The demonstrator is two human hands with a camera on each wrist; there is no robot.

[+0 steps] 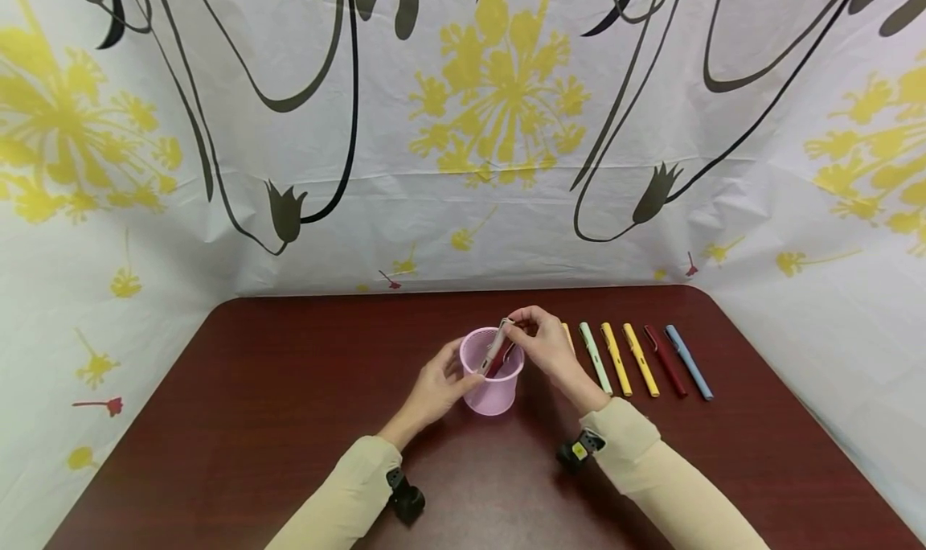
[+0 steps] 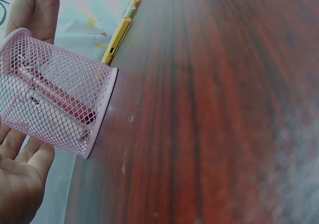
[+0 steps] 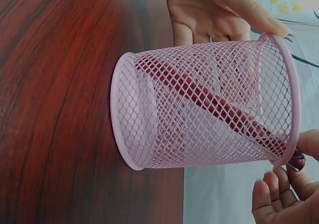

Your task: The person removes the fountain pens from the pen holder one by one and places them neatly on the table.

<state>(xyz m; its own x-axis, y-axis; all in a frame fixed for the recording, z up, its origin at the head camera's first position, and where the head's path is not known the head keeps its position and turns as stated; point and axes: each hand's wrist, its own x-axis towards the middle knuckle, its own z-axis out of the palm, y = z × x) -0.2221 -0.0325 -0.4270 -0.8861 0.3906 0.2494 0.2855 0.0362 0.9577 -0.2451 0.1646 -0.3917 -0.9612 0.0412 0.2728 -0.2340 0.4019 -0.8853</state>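
A pink mesh pen cup (image 1: 492, 397) stands upright on the table. My left hand (image 1: 437, 385) holds it from the left side, thumb at the rim and fingers around the far side. Inside, a dark red pen (image 3: 199, 97) leans diagonally, its end at the rim. Beside it in the head view, a pale whitish pen (image 1: 494, 349) slants up out of the cup. My right hand (image 1: 546, 341) is over the cup's right rim and pinches the pale pen's upper end. In the right wrist view, right fingertips (image 3: 276, 184) are close by the red pen's end.
Right of the cup several pens lie in a row: a light green pen (image 1: 596, 359), yellow pens (image 1: 641, 360), a dark red pen (image 1: 665, 361) and a blue pen (image 1: 689, 362). Another yellow pen (image 1: 568, 337) is partly behind my right hand. A patterned cloth (image 1: 448, 236) hangs behind the brown table (image 1: 311, 389).
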